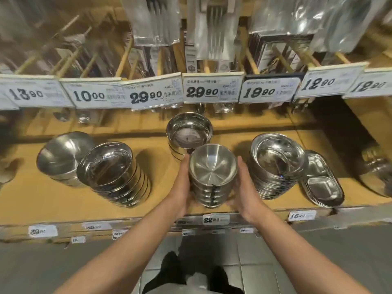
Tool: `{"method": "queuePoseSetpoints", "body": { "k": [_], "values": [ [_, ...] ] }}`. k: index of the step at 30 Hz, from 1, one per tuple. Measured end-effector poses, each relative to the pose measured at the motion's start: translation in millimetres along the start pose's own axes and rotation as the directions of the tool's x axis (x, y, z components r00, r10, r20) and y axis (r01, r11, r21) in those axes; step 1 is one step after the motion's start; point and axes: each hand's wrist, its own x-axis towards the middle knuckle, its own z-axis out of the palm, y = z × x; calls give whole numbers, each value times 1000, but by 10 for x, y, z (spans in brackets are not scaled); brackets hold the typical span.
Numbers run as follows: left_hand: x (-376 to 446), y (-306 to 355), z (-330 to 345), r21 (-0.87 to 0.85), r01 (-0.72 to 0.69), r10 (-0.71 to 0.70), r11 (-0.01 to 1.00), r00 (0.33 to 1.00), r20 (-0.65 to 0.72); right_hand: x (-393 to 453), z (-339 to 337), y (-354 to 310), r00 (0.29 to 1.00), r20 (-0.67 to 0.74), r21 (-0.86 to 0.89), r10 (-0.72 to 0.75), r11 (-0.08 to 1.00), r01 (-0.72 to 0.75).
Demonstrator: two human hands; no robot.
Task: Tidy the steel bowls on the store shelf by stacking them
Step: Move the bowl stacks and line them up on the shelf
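A stack of several brushed steel bowls (212,166) stands near the front middle of the wooden shelf (53,200). My left hand (182,185) lies flat against its left side, and my right hand (244,187) lies against its right side, fingers straight. Just behind it stands a shorter stack of shiny bowls (188,132). A tall leaning stack of shiny bowls (112,172) is on the left, with a matt bowl stack (61,155) behind it. Another leaning stack (275,164) is on the right.
Divided steel trays (322,183) lie at the right end of the shelf. A row of price tags (201,90) hangs above, with packaged cutlery behind. Small price labels line the shelf's front edge (214,219). Grey floor tiles and my shoes are below.
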Motion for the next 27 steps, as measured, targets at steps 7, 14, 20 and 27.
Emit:
{"method": "queuePoseSetpoints", "body": {
  "k": [7, 14, 20, 27],
  "values": [
    [-91, -79, -19, 6, -48, 48, 999, 992, -118, 2, -48, 102, 1000, -15, -35, 5, 999, -6],
    [-234, -126, 4, -8, -91, 89, 996, 987, -138, -54, -9, 106, 999, -37, -35, 33, 999, -34],
    [-257, -120, 27, -16, -91, 88, 996, 985, -151, -61, -11, 92, 1000, -29, -40, 11, 999, -12],
    [-348, -116, -7, 14, -102, 103, 995, 977, -186, -10, -166, 235, 998, -32, -14, 48, 999, -49]
  ]
}}
